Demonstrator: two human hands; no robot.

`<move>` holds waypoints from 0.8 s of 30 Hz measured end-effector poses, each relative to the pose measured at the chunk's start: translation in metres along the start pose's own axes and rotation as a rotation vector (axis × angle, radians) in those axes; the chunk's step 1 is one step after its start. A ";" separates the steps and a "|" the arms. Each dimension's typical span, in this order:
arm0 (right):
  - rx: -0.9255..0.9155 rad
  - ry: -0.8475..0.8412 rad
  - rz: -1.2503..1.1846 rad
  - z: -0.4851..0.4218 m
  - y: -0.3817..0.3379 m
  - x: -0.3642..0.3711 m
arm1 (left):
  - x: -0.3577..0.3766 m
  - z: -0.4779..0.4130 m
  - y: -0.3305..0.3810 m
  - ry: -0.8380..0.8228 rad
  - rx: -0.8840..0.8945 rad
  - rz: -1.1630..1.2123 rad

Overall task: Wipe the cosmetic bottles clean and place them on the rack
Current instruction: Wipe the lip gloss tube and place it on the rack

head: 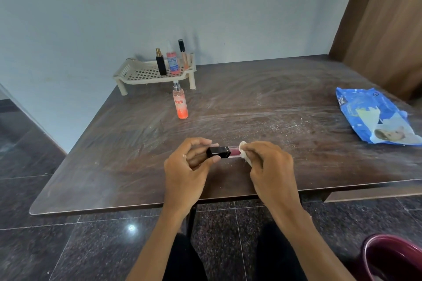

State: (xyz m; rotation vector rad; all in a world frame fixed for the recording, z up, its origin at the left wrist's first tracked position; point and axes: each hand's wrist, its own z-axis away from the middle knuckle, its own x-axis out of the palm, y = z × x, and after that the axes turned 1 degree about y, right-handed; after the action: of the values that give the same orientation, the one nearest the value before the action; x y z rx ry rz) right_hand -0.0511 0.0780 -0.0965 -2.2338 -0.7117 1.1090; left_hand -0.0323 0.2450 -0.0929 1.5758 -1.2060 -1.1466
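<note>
My left hand (187, 166) grips the black cap end of a small pink lip-gloss tube (225, 151), held level above the table's near edge. My right hand (267, 162) pinches a white wipe (245, 154) against the tube's clear pink end. A cream perforated rack (141, 74) stands at the table's far side by the wall. On it stand a black spray bottle (161, 63), a pink bottle with a blue label (172, 61) and a slim tube with a black cap (183, 55). An orange-pink spray bottle (180, 102) stands upright on the table in front of the rack.
A blue wet-wipe pack (374, 118) lies at the table's right side. The dark brown table (274, 102) has dusty smears. A maroon bucket (392, 258) sits on the floor at the lower right. A wooden panel (383, 25) stands at the far right.
</note>
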 end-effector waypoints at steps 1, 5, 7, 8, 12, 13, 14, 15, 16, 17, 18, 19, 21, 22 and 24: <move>0.001 -0.001 0.008 -0.001 0.000 0.000 | 0.000 0.001 -0.001 -0.010 0.017 -0.010; -0.028 -0.014 0.010 0.004 -0.011 0.004 | 0.001 0.002 -0.006 0.009 0.020 -0.031; -0.078 -0.043 0.013 0.009 -0.025 0.011 | 0.003 0.003 -0.005 0.026 0.033 -0.062; -0.111 -0.050 0.009 0.011 -0.032 0.015 | 0.003 0.004 -0.005 0.030 0.039 -0.077; -0.194 -0.050 0.037 0.013 -0.038 0.024 | 0.002 0.007 -0.007 0.088 0.081 -0.126; -0.179 -0.058 0.055 0.011 -0.034 0.022 | 0.001 0.006 -0.009 0.097 0.089 -0.144; -0.146 -0.066 0.073 0.009 -0.029 0.018 | 0.001 0.006 -0.011 0.101 0.091 -0.149; -0.099 -0.067 0.086 0.007 -0.023 0.014 | 0.001 0.006 -0.013 0.102 0.093 -0.145; -0.059 -0.065 0.095 0.005 -0.018 0.010 | 0.001 0.005 -0.014 0.101 0.097 -0.143; -0.029 -0.055 0.110 0.001 -0.011 0.008 | 0.001 0.004 -0.015 0.101 0.102 -0.146; -0.013 -0.044 0.120 -0.002 -0.007 0.006 | 0.000 0.003 -0.015 0.101 0.104 -0.152; -0.009 -0.037 0.125 -0.003 -0.006 0.007 | 0.001 0.002 -0.014 0.100 0.107 -0.154; -0.036 -0.028 0.112 -0.002 -0.016 0.011 | 0.001 0.002 -0.012 0.098 0.093 -0.146; -0.062 -0.035 0.094 0.001 -0.024 0.014 | 0.001 0.002 -0.011 0.102 0.091 -0.144; -0.123 -0.057 0.065 0.007 -0.039 0.022 | 0.003 0.004 -0.008 0.122 0.117 -0.159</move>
State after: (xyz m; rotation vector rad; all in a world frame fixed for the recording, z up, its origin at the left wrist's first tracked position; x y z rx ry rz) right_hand -0.0537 0.1220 -0.0853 -2.3520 -0.7544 1.1934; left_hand -0.0338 0.2437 -0.1017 1.8305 -1.1002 -1.0780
